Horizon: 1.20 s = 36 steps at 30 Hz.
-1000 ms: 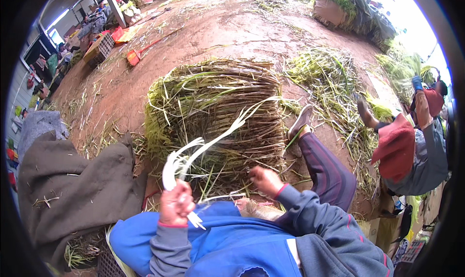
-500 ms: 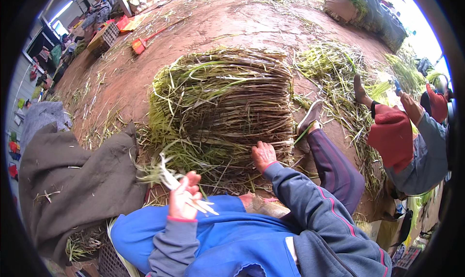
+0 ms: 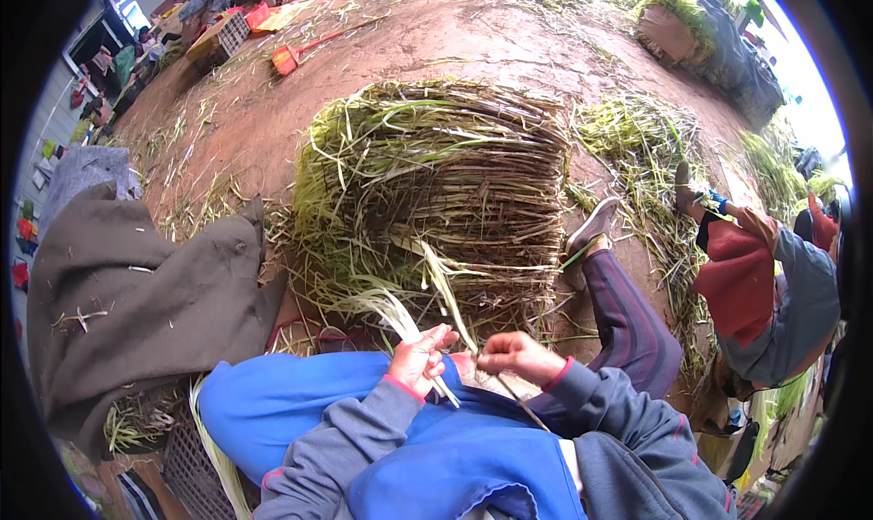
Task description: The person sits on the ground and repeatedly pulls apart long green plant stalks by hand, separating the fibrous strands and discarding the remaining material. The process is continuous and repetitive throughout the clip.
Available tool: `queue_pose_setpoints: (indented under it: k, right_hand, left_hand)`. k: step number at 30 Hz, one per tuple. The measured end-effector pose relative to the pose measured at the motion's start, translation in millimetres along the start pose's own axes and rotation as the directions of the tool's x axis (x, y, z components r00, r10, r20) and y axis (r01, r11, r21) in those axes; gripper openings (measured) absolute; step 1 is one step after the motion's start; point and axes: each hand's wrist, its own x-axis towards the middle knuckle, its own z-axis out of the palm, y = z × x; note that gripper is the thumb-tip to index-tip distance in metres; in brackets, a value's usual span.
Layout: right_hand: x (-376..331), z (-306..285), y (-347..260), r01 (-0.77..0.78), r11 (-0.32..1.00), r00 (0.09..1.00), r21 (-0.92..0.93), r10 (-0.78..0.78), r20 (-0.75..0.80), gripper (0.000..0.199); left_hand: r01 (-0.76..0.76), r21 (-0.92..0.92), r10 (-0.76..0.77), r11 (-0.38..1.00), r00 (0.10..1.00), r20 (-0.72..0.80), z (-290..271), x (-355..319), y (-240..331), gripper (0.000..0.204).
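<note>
My left hand (image 3: pixel 421 360) is closed around a small bunch of pale, stripped stalks (image 3: pixel 386 307), whose whitish leafy ends splay out toward the pile. Close beside it, my right hand (image 3: pixel 522 356) pinches one long yellowish stalk with withered leaves (image 3: pixel 444 283). That stalk's leafy end reaches up over the pile, and its thin brown end points down toward my lap. In front of me lies a big, layered pile of leafy stalks (image 3: pixel 473 183), with green leaves at the left and brownish ends at the right. Over my legs spreads a blue apron (image 3: pixel 309 397).
At left is a dark brown cloth (image 3: pixel 155 302) beside a plastic crate (image 3: pixel 195 470). A red long-handled dustpan (image 3: pixel 285 60) lies on the earth-coloured floor. Loose greens (image 3: pixel 637 147) are scattered to the right, where another person (image 3: pixel 764 283) sits. A cloth-covered heap (image 3: pixel 709 51) stands at far right.
My right hand has left the pile and come back toward my lap with a stalk. My left hand has moved right, still holding its pale bunch. The view has shifted slightly.
</note>
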Motion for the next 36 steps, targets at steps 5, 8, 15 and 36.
queue_pose_setpoints:
  k: [5,8,15,36]
  right_hand:
    - [-8.6,26.2,12.9,0.141,0.975,0.958,-0.172,-0.09,0.273,0.019]
    - [-5.6,30.3,0.2,0.179,0.973,0.959,-0.147,-0.139,0.247,0.023]
    - [37.0,40.0,-20.7,0.104,0.952,0.988,0.289,-0.066,-0.137,0.023]
    - [-26.4,-157.4,36.5,-0.439,-0.047,0.877,-0.897,-0.241,-0.417,0.01]
  left_hand:
    - [0.047,0.079,-0.054,0.996,0.995,0.085,-6.9,-14.2,-1.4,0.016]
    - [0.031,0.088,-0.039,0.996,0.995,0.089,-2.4,-30.2,4.5,0.014]
    - [-0.022,0.152,0.014,0.988,0.998,0.054,8.5,-42.5,5.7,0.014]
    - [-0.324,-0.068,0.313,0.944,0.94,-0.133,-4.8,-31.6,44.9,0.012]
